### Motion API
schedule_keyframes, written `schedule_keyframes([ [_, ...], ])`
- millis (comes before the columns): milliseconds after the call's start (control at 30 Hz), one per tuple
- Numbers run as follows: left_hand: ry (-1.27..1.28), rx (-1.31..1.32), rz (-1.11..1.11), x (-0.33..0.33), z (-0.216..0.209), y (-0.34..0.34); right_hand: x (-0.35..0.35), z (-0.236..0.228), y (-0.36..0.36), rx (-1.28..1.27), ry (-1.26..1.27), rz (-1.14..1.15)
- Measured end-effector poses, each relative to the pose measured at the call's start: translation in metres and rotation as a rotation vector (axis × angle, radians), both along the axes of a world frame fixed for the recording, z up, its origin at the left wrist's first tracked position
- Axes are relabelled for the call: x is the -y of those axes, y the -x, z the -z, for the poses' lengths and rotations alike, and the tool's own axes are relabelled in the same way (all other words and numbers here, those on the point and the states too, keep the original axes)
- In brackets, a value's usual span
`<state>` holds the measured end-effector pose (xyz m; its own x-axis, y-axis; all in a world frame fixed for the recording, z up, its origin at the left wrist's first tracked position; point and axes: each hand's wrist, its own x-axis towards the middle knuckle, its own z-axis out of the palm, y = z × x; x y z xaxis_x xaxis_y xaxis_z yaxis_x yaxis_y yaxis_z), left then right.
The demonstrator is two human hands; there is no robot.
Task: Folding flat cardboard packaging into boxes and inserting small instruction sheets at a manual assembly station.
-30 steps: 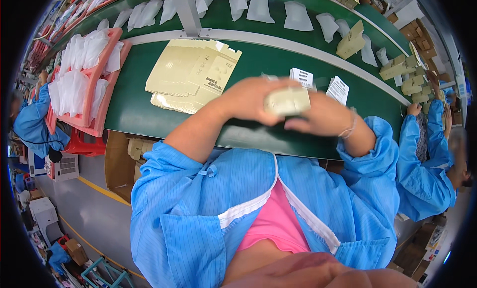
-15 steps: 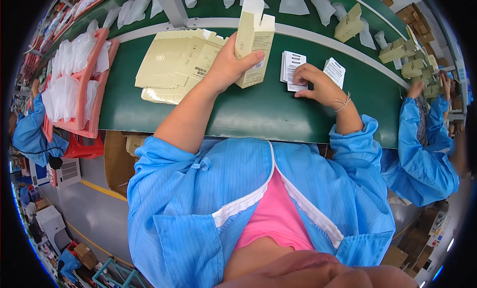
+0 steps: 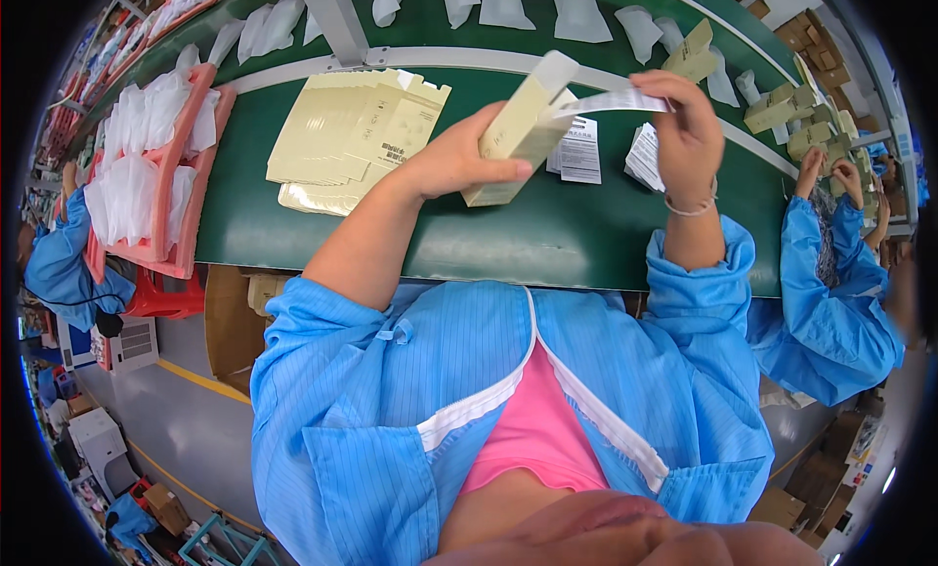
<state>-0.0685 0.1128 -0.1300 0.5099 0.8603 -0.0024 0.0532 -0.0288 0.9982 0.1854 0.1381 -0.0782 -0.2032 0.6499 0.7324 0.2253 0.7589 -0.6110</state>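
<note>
My left hand point(image 3: 469, 156) is wrapped round a pale yellow carton point(image 3: 520, 126), which leans to the right with its top flap raised. Pinched in my right hand point(image 3: 687, 126) is a white printed leaflet point(image 3: 618, 101); it bends across to the carton's open top, and its far end is hidden at the opening. On the green table under it lies a stack of printed leaflets point(image 3: 578, 154). A second stack of white cards point(image 3: 645, 156) sits beside my right wrist, partly covered by it. Left of my left hand, flattened yellow cartons point(image 3: 342, 126) lie fanned out.
Pink foam trays point(image 3: 161, 175) with white-wrapped items stand at the table's left end. A metal post point(image 3: 332, 19) and rail rise behind the cartons. White pouches point(image 3: 581, 14) lie along the far belt. At right, a co-worker's hands point(image 3: 831, 170) are near more yellow cartons.
My right hand has lifted a leaflet off the stack and brought it up to the carton. My left hand has tipped the carton to the right and lowered it slightly.
</note>
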Motion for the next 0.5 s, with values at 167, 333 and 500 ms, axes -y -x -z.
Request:
schedule_keyframes([
  [167,-0.283,-0.096,-0.029,-0.001,-0.011,-0.004,0.002,-0.01,0.04,0.436,-0.073,-0.103],
  [333,-0.57,-0.307,-0.404,-0.01,-0.002,0.002,-0.03,0.004,0.047,0.512,-0.294,0.114],
  [500,-0.634,-1.123,-0.53,-0.032,0.045,0.027,-0.131,0.03,-0.038,0.349,0.019,0.454],
])
